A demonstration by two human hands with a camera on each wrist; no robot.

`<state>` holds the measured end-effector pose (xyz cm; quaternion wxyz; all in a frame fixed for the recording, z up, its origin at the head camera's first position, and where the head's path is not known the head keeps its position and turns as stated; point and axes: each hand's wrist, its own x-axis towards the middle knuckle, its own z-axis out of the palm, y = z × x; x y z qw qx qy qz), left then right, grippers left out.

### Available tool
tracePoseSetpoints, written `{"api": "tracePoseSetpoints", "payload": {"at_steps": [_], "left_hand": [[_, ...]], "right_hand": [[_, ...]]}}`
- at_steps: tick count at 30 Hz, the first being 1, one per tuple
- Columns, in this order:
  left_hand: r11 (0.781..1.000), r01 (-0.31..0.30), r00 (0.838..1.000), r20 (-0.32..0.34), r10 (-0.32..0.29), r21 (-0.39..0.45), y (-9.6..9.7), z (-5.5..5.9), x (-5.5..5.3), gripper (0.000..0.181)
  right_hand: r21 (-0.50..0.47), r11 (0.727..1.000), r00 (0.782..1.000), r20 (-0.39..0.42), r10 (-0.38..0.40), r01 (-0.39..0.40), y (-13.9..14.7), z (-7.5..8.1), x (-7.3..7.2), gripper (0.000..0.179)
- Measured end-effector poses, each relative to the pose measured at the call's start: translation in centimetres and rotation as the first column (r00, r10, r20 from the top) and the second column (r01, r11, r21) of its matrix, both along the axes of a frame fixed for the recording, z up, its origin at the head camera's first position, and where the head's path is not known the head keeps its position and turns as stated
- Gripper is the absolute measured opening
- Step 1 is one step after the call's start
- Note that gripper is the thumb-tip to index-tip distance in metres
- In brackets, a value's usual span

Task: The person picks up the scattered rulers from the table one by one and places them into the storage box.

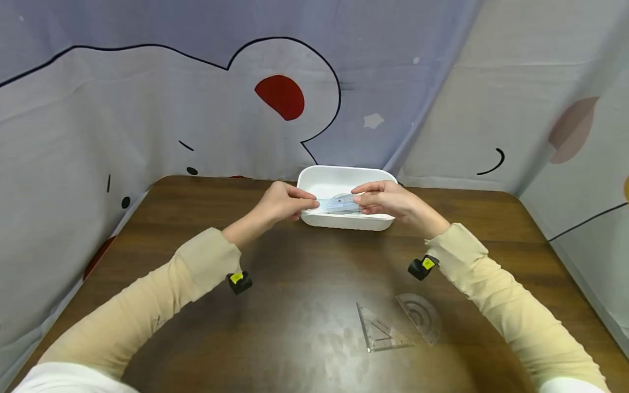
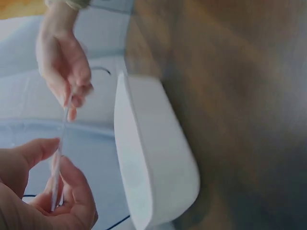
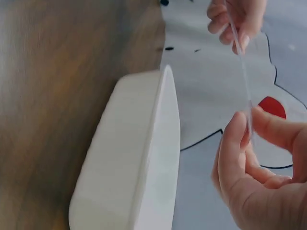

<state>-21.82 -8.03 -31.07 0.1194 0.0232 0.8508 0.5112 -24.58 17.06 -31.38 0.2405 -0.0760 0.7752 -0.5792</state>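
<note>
A thin, clear, bluish flat plastic strip, ruler-like, is stretched between both hands; its exact kind is hard to make out. My left hand pinches one end between thumb and fingers. At the other end my right hand grips it the same way. From the head the strip appears in front of the white plastic box. Edge-on in the left wrist view, the strip shows as a narrow line beside the box. Fingers cover both of its ends.
On the brown wooden table lie a clear set square and a clear protractor, near the front right. A printed curtain hangs behind and beside the table. The box stands at the back edge.
</note>
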Motion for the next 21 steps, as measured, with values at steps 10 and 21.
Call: {"api": "tracePoseSetpoints", "payload": {"at_steps": [10,21], "left_hand": [[0.960,-0.027,0.988,-0.155,-0.018,-0.278,2.5,0.9,-4.6,0.022],[0.934,-0.126,0.983,-0.170,0.071,-0.334,4.4,-1.0,-8.4,0.023]], "right_hand": [[0.034,0.991,0.991,0.031,-0.130,0.129,0.8,0.3,-3.5,0.045],[0.044,0.980,0.977,0.086,-0.195,0.192,1.1,-1.4,-6.1,0.037]]}}
